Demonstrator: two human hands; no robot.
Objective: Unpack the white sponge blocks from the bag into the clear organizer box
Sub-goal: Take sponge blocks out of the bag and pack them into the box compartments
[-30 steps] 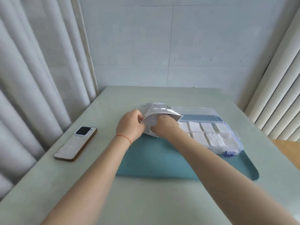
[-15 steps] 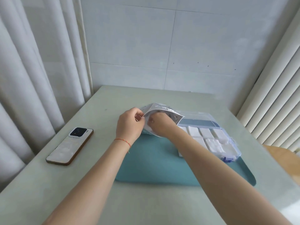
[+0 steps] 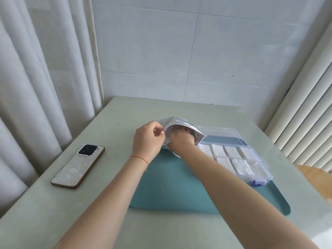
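Note:
A silvery plastic bag (image 3: 179, 121) is held up at the far edge of the teal mat (image 3: 172, 187). My left hand (image 3: 148, 141) pinches the bag's left rim and keeps its mouth open. Inside the bag is my right hand (image 3: 180, 139); its fingers are hidden, so I cannot see whether they hold a block. The clear organizer box (image 3: 265, 169) lies open just right of the bag, lid folded back. White sponge blocks (image 3: 233, 159) fill several of its compartments.
A phone (image 3: 78, 166) lies face down on the pale green table (image 3: 53, 212) to the left. Curtains hang at the left, a tiled wall stands behind, and slatted blinds are at the right. A wooden surface (image 3: 318, 180) shows past the table's right edge.
My right hand has pushed deeper into the bag. The bag's mouth has lifted and opened wider while my left hand kept its pinch on the rim.

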